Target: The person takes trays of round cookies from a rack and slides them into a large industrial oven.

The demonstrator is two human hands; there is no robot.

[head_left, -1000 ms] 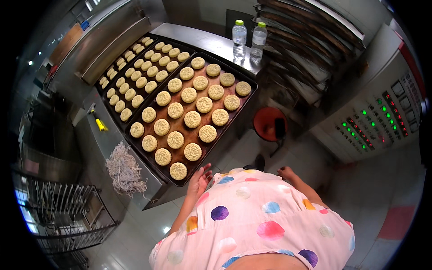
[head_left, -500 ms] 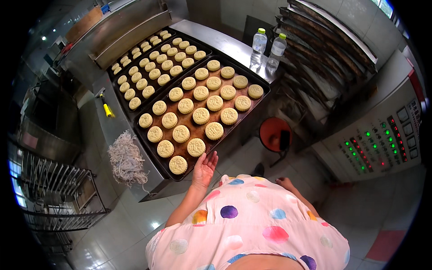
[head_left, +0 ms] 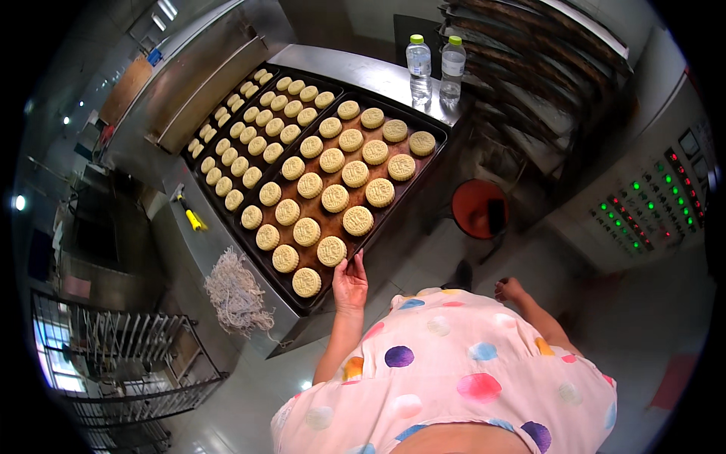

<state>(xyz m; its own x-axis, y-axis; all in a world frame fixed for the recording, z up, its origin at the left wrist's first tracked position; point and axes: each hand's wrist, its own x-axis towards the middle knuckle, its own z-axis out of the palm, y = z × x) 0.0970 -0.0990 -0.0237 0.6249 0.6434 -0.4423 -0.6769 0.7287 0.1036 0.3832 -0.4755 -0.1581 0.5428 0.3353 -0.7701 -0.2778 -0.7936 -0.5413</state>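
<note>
In the head view, your left hand [head_left: 350,284] has risen since a second ago, from short of the tray to its lower-right rim. Its fingertips are spread; you cannot tell whether they clamp the edge. The nearest tray [head_left: 308,256], with stamped biscuits [head_left: 335,199], lies at eleven o'clock from that hand. Your right hand [head_left: 510,290] curls at three; its grip you cannot tell. Around the left hand, a stringy rag [head_left: 238,293] lies at nine, a yellow-handled tool [head_left: 193,218] at ten, bottles [head_left: 418,57] past twelve, a red stool [head_left: 470,208] at two.
</note>
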